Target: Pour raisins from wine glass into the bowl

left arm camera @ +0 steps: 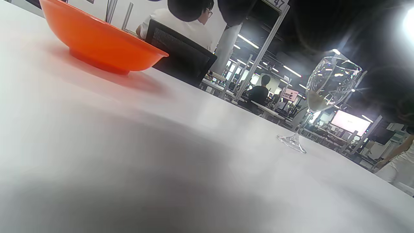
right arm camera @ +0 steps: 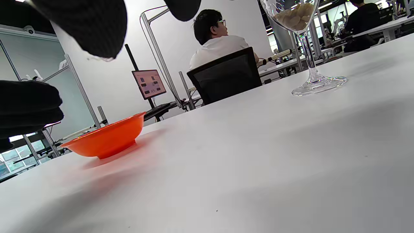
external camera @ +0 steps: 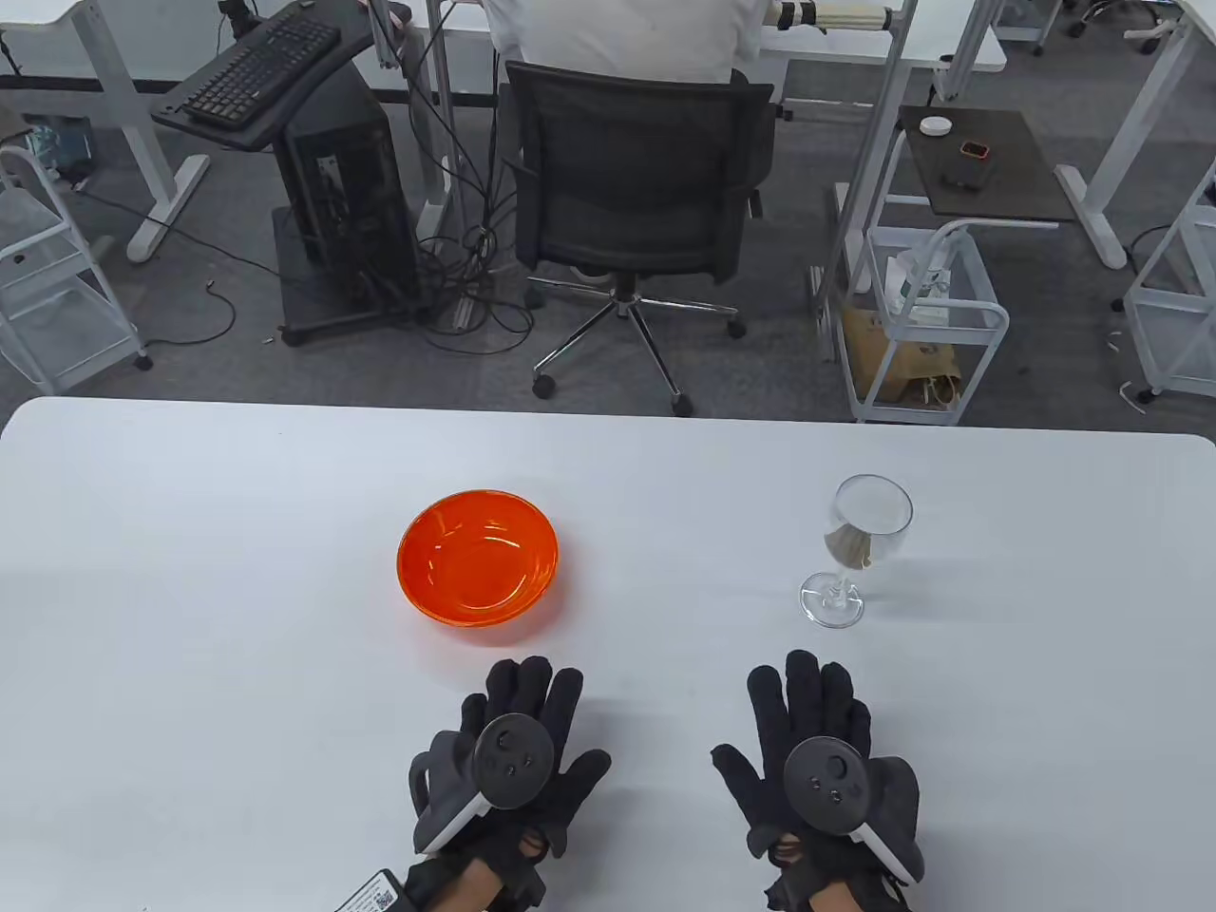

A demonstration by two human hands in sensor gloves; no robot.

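An orange bowl (external camera: 477,558) stands left of centre on the white table (external camera: 190,589), with nothing in it. A clear wine glass (external camera: 860,546) with pale raisins (external camera: 848,547) in it stands upright to the right. My left hand (external camera: 513,750) lies flat and open, palm down, just in front of the bowl. My right hand (external camera: 817,760) lies flat and open in front of the glass, apart from it. The bowl (left arm camera: 100,43) and glass (left arm camera: 326,94) show in the left wrist view. The right wrist view shows the bowl (right arm camera: 108,139) and the glass (right arm camera: 307,48).
The table's far edge (external camera: 608,418) runs across the middle of the table view. Beyond it a person sits in a black office chair (external camera: 636,199). A small dark device (external camera: 372,893) lies at the near edge by my left wrist.
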